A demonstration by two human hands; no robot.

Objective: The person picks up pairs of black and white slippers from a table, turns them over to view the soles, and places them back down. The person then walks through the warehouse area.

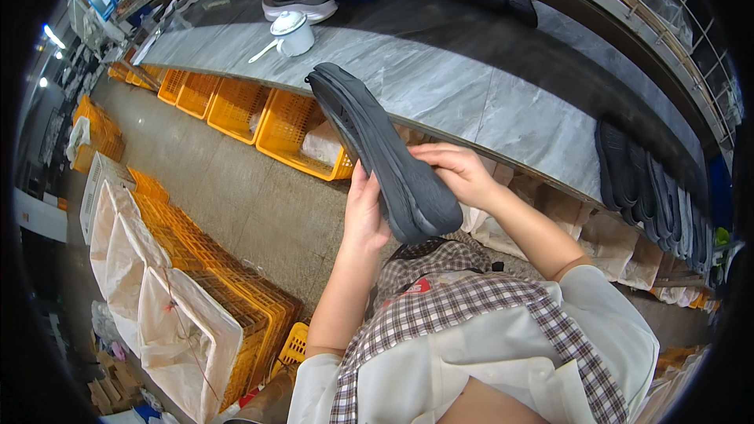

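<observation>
Above the grey workbench (471, 86), left hand (363, 216) and right hand (459, 173) clasp a dark shoe sole (381, 149).

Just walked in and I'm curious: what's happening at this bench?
A person holds a dark grey shoe sole up in both hands, over the edge of a long grey workbench. The left hand grips one side near its lower end and the right hand the other, fingers curled on it. More dark soles lie in a row on the bench at the right, and orange crates sit beneath it.
</observation>
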